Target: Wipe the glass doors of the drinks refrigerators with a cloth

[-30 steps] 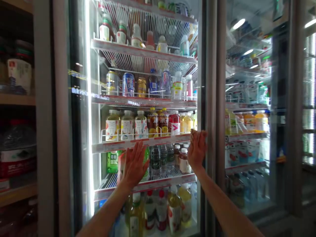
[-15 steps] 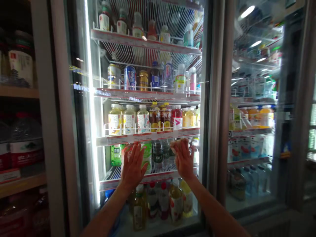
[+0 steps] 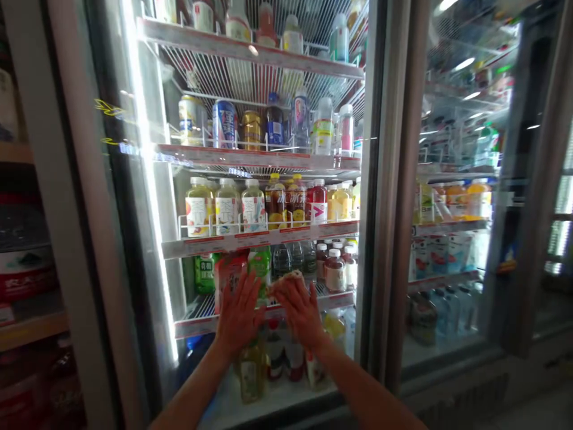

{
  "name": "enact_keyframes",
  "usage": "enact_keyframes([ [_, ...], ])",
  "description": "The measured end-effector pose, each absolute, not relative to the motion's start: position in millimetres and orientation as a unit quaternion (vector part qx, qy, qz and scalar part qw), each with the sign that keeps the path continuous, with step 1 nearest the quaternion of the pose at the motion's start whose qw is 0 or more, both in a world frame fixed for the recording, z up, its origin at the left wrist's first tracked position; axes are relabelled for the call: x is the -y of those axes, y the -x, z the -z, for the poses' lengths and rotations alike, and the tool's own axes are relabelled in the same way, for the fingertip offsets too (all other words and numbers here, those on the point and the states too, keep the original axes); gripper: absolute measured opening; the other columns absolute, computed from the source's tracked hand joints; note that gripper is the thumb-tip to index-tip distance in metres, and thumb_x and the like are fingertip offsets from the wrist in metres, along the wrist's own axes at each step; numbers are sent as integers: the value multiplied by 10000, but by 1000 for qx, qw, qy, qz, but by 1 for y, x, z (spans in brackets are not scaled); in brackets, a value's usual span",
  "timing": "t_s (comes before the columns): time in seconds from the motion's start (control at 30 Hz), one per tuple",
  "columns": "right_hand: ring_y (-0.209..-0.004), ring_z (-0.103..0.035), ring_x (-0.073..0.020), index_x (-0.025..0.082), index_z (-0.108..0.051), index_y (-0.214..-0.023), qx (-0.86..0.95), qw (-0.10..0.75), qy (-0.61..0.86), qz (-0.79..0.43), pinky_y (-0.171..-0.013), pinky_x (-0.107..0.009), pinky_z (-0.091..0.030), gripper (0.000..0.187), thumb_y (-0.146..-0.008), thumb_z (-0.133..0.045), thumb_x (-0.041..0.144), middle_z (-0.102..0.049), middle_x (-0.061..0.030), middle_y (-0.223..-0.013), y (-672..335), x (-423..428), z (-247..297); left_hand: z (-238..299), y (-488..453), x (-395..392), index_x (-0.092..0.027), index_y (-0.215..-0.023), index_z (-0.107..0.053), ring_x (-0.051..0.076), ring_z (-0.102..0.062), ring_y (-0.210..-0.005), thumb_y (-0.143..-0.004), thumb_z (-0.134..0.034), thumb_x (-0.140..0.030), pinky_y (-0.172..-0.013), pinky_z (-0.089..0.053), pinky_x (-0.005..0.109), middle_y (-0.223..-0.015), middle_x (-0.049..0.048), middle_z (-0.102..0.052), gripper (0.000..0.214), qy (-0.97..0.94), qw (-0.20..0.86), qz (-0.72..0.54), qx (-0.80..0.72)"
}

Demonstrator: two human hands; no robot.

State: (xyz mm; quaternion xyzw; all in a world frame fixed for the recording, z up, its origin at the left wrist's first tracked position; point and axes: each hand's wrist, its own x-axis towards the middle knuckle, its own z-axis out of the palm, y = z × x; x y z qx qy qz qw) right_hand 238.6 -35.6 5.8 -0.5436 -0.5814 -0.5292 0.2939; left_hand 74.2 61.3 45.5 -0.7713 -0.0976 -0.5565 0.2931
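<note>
My left hand [image 3: 239, 313] lies flat with its fingers together and pointing up, seemingly against the glass door of a lit drinks cooler. Close to its right, my right hand [image 3: 301, 307] presses a pale crumpled cloth [image 3: 290, 276] to the glass; most of the cloth is hidden under the fingers. Behind the glass, near my left hand, are a red package [image 3: 230, 272] and green-labelled bottles [image 3: 259, 263]. Clear bottles [image 3: 295, 257] and dark bottles with white caps [image 3: 335, 270] stand behind and right of my right hand.
Metal door frames [image 3: 394, 179] border the glass on the right, with a second cooler beyond holding orange drinks [image 3: 478, 198]. Wire shelves carry cans [image 3: 224, 124] and tea bottles [image 3: 200, 206]. A wooden shelf [image 3: 36, 331] with packed bottles stands at left.
My right hand has slid left and slightly down with the cloth, toward my left hand. My left hand has shifted little. The view has moved closer and tilted down.
</note>
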Motion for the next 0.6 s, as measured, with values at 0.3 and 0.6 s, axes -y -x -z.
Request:
enact_keyframes([
  [0.3, -1378, -294, -330, 297, -166, -1477, 337, 393, 664, 539, -1020, -616, -329, 617, -913, -399, 206, -268, -147, -1515, -341, 89, 30, -21, -73, -60, -168, -1472, -118, 193, -150, -1415, -874, -436, -265, -1177, -74, 441, -1427, 118, -405, 685, 789, 276, 540, 98],
  [0.6, -1434, -106, -310, 263, -112, -1485, 473, 369, 591, 539, -1094, -581, -233, 646, -902, -368, 152, -50, -66, -1574, -255, 39, 17, -42, -62, -71, -169, -1469, -128, 196, -134, -1421, -888, -438, -259, -1173, -55, 441, -1500, 114, -266, 664, 764, 270, 575, 112],
])
